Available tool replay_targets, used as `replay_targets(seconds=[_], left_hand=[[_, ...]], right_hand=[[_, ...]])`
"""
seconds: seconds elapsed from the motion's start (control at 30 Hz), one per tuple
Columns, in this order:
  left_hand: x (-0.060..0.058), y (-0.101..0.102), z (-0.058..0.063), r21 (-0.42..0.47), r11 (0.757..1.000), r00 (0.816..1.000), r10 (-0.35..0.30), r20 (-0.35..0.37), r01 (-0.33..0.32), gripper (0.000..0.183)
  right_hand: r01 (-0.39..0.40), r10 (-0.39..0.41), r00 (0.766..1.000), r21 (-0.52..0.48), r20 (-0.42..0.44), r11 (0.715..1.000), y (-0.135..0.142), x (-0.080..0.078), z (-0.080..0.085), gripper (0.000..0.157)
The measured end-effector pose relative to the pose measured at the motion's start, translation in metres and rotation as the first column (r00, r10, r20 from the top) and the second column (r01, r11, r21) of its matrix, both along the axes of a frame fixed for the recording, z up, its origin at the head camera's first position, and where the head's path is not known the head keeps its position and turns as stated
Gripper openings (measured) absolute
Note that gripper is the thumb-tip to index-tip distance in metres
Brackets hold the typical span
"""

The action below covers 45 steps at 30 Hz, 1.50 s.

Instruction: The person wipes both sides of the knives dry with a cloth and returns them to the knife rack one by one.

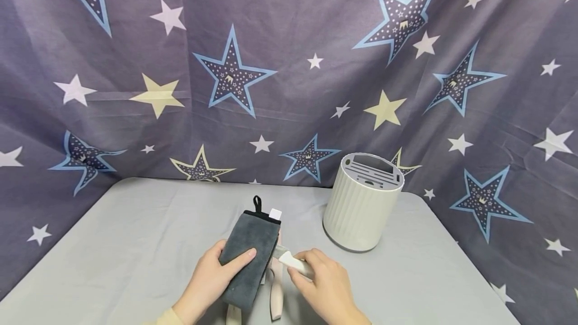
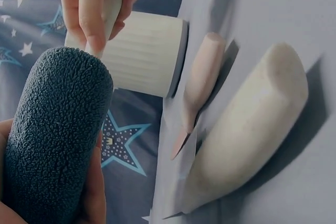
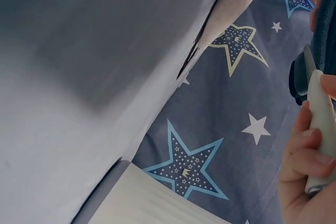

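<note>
My left hand (image 1: 209, 272) grips a folded dark grey towel (image 1: 250, 250), thumb lying across its front. A black loop and a white tag stick out at the towel's top end. In my right hand (image 1: 325, 280) is a knife (image 1: 295, 264), held by its white handle. The blade (image 3: 308, 61) points at the towel's right side, and the towel covers part of it. Below the towel, a knife with a pinkish handle (image 1: 276, 295) lies on the table, and a thicker cream handle (image 2: 247, 124) lies beside it in the left wrist view.
A ribbed off-white knife holder (image 1: 361, 209) with a slotted grey top stands to the right, behind my right hand. The table (image 1: 135, 234) has a light grey cover. A star-patterned curtain (image 1: 280, 74) hangs along its back and sides.
</note>
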<state>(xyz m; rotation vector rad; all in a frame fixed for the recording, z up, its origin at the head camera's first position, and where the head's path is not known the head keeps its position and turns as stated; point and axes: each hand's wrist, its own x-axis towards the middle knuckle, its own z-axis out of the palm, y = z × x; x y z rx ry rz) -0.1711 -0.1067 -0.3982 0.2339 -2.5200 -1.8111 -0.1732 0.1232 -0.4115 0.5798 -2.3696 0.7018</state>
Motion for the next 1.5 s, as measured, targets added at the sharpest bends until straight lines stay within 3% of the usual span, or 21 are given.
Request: replay_targets(seconds=[0.5, 0.8, 1.03, 1.5], left_hand=[[-0.004, -0.014, -0.005, -0.100, 0.993, 0.998, 0.056, -0.042, -0.060, 0.062], [-0.003, -0.007, -0.005, -0.089, 0.994, 0.996, 0.059, -0.071, -0.065, 0.057], [-0.001, 0.000, -0.005, -0.070, 0.997, 0.999, 0.031, -0.042, -0.034, 0.057], [0.008, 0.012, -0.004, 0.015, 1.000, 1.000, -0.002, -0.024, 0.003, 0.054]], right_hand=[[0.013, -0.012, 0.997, -0.006, 0.077, 1.000, 0.004, -0.002, 0.001, 0.014], [0.018, -0.018, 0.995, 0.009, 0.097, 1.000, 0.004, -0.002, 0.001, 0.014], [0.017, -0.020, 0.992, 0.021, 0.122, 1.000, 0.004, -0.002, 0.001, 0.015], [0.010, -0.012, 0.996, 0.030, 0.084, 1.000, 0.001, -0.001, -0.002, 0.014]])
